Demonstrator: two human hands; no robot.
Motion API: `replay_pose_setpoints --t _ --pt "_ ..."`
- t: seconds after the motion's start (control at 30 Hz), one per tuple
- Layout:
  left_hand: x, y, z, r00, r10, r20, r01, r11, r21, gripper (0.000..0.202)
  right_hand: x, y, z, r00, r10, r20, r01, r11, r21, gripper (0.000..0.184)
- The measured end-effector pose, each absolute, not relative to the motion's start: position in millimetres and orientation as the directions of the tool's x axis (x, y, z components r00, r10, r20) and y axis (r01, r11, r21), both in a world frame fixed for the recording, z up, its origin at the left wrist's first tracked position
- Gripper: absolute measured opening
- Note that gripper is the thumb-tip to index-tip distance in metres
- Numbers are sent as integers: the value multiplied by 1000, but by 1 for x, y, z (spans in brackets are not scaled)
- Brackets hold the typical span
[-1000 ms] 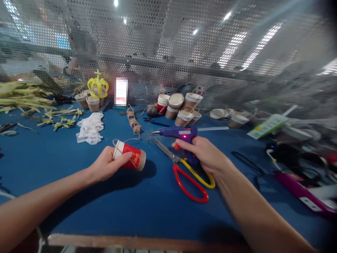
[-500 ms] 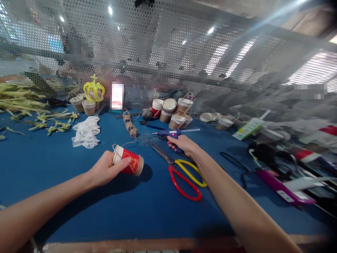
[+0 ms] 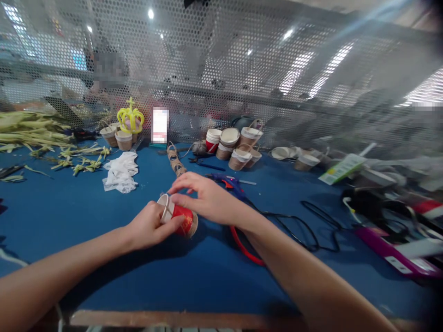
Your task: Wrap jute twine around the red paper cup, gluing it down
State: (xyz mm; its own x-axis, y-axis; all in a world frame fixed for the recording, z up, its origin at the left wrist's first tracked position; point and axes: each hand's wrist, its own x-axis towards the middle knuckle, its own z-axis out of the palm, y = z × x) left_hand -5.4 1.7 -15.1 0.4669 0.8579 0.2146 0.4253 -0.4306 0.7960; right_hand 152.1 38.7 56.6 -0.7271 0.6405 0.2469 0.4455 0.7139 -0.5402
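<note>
My left hand [image 3: 148,227] grips a small red paper cup [image 3: 180,219] that lies on its side just above the blue table, its base wrapped in brown twine. My right hand [image 3: 204,199] has come over to the cup, its fingertips pinching at the white rim, where a strand of twine seems to run. The blue glue gun [image 3: 230,180] lies on the table behind my right hand, nobody holding it. The red-and-yellow scissors [image 3: 244,246] are mostly hidden under my right forearm.
The blue table [image 3: 69,216] carries a twine spool [image 3: 176,160], a heap of twine-wrapped cups [image 3: 238,143], a white cloth [image 3: 121,172], green leaf strips [image 3: 38,133], a yellow crown [image 3: 129,119] and a black cable [image 3: 304,228]. Tools clutter the right side. A perforated metal screen [image 3: 221,69] stands behind; a person is beyond it.
My right hand has let go of the glue gun, which now lies on the table, and moved left onto the cup's rim. The left hand has kept hold of the cup.
</note>
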Motion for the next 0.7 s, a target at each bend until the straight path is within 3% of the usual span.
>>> replay_pose_setpoints --t 0.17,0.33,0.43,0.53,0.7 --pt "-4 1 -14 544 794 272 415 -536 735 26 131 35 52 -786 596 163 471 749 -467 21" --pt "-5 2 -15 565 785 253 415 -536 735 25 132 29 55 -755 637 154 447 672 -591 11" --pt "-6 2 -13 486 857 174 373 -383 845 33 138 24 55 -646 725 236 415 594 -689 10" --pt "-5 1 -8 395 917 60 220 -158 963 38 148 23 53 -528 805 270 374 506 -777 10" --pt "-3 1 -5 369 928 -61 5 63 998 32 166 21 53 -393 882 258 315 393 -864 8"
